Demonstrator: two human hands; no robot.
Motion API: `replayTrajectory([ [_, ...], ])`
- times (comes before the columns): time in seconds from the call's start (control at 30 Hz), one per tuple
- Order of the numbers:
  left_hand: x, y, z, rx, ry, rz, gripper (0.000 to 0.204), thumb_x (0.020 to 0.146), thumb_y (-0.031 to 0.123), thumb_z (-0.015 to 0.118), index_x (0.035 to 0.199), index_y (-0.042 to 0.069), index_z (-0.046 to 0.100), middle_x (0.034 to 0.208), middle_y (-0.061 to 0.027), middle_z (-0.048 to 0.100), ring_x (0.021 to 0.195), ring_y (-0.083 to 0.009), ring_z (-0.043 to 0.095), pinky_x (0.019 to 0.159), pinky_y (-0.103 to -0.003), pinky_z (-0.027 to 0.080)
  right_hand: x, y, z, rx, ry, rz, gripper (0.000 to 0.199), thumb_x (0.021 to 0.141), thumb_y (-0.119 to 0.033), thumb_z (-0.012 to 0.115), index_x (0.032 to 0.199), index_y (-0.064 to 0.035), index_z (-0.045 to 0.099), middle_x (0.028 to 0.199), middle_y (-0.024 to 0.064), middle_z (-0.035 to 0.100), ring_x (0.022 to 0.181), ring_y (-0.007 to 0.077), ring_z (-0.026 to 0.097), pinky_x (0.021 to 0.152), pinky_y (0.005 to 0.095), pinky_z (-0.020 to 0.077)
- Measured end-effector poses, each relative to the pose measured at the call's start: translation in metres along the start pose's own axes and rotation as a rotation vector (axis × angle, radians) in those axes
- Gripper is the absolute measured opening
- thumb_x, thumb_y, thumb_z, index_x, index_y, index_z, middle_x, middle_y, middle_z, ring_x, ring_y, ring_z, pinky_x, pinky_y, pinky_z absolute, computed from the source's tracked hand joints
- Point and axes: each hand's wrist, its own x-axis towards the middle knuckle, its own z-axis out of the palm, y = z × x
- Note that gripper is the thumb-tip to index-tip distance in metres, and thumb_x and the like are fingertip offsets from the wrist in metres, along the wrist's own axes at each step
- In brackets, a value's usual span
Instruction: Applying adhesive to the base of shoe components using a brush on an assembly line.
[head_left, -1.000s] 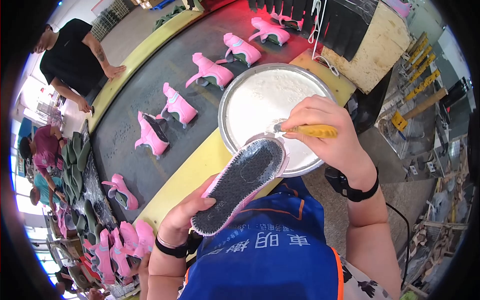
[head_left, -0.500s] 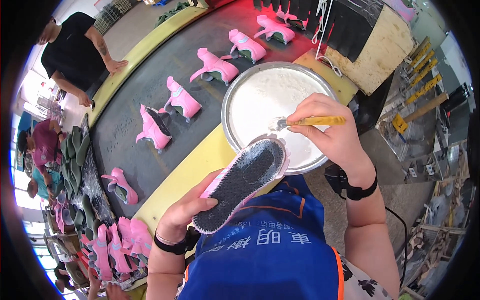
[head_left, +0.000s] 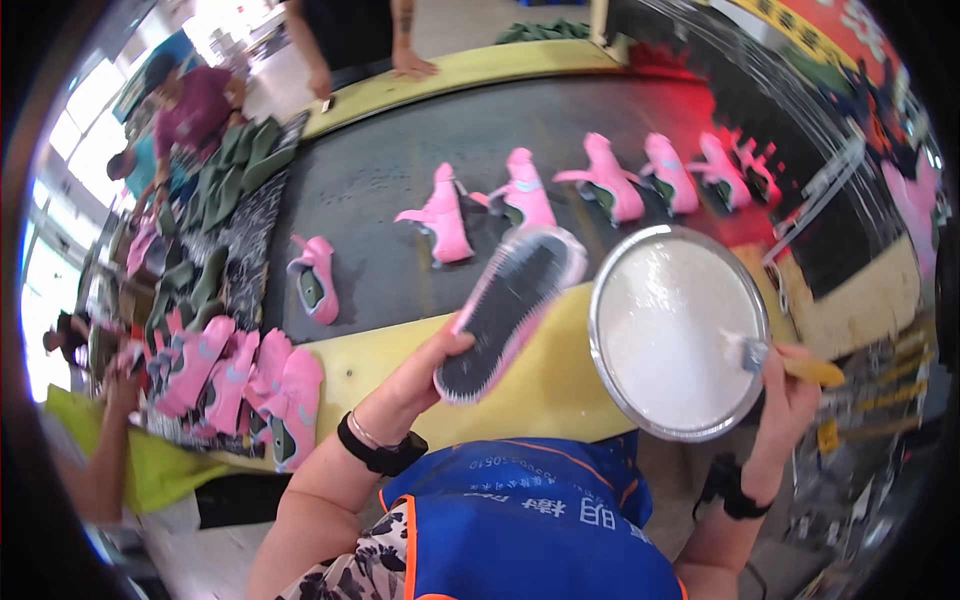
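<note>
Just above my left hand [head_left: 420, 375], the pink shoe sole [head_left: 510, 310] stands out at a slant — dark tread side up, its near end pinched between my thumb on top and the fingers curled beneath, the far end reaching out over the dark conveyor belt [head_left: 400, 170]. To the right of that hand, touching nothing of it, sits the round metal pan [head_left: 620, 400], filled with white glue, on the yellow counter [head_left: 380, 375]. My right hand [head_left: 785, 400] is at the pan's right rim, fingers wrapped tight around the yellow handle of a brush [head_left: 790, 365] whose bristle end rests over the glue. Beyond the sole, a row of pink shoes [head_left: 520, 195] rides on the belt — well apart from my fingers. Left of my left wrist, more pink shoes lie piled [head_left: 240, 385] at the counter's end.
</note>
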Motion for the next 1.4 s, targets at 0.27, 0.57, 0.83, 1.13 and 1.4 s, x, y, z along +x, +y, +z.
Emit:
replayTrajectory([
  [0.27,0.049,0.023,-0.170,-0.136,0.868,0.321,0.076,0.083,0.013,0.074,0.146,0.008,0.032,0.129,-0.0157,0.053,0.110,-0.0301,0.064,0.079,-0.050,0.060,-0.007,0.022,-0.039,-0.074,0.236,0.103,0.012,0.100,-0.012,0.067,0.104,-0.0007,0.065,0.090,0.0002,0.056,0.072,0.0063,0.047,0.064,0.0212,0.0396],
  [0.57,0.114,0.051,-0.309,0.712,1.198,0.335,0.108,0.069,0.030,0.092,0.156,0.005,0.034,0.149,-0.0188,0.049,0.134,-0.0312,0.053,0.110,-0.038,0.045,-0.002,0.000,-0.014,-0.114,0.226,0.141,0.012,0.101,-0.013,0.066,0.103,-0.0014,0.064,0.093,0.0013,0.058,0.073,0.0060,0.048,0.062,0.0209,0.0399],
  [0.83,0.099,0.053,-0.269,1.176,1.453,-0.058,0.091,0.079,0.047,0.082,0.154,0.018,0.040,0.137,-0.0231,0.055,0.128,-0.0411,0.054,0.108,-0.050,0.043,-0.006,-0.009,0.002,-0.131,0.207,0.077,0.015,0.103,-0.018,0.065,0.103,-0.0030,0.062,0.085,-0.0011,0.057,0.070,0.0057,0.046,0.062,0.0212,0.0369],
  [1.13,0.026,0.070,-0.261,1.068,1.937,-0.287,0.110,0.074,0.035,0.085,0.161,0.012,0.022,0.157,-0.0229,0.037,0.140,-0.0404,0.046,0.117,-0.055,0.034,-0.014,-0.016,0.002,-0.052,0.206,0.039,0.016,0.103,-0.018,0.064,0.103,-0.0022,0.062,0.089,-0.0007,0.057,0.072,0.0060,0.045,0.062,0.0215,0.0366],
  [1.4,0.095,0.092,-0.271,1.320,1.249,0.249,0.080,0.081,0.032,0.078,0.150,0.006,0.046,0.157,-0.0199,0.040,0.148,-0.0356,0.036,0.121,-0.051,0.030,-0.014,-0.010,-0.010,-0.072,0.239,0.044,0.014,0.103,-0.016,0.064,0.103,-0.0017,0.063,0.088,-0.0011,0.056,0.070,0.0047,0.044,0.060,0.0215,0.0356],
])
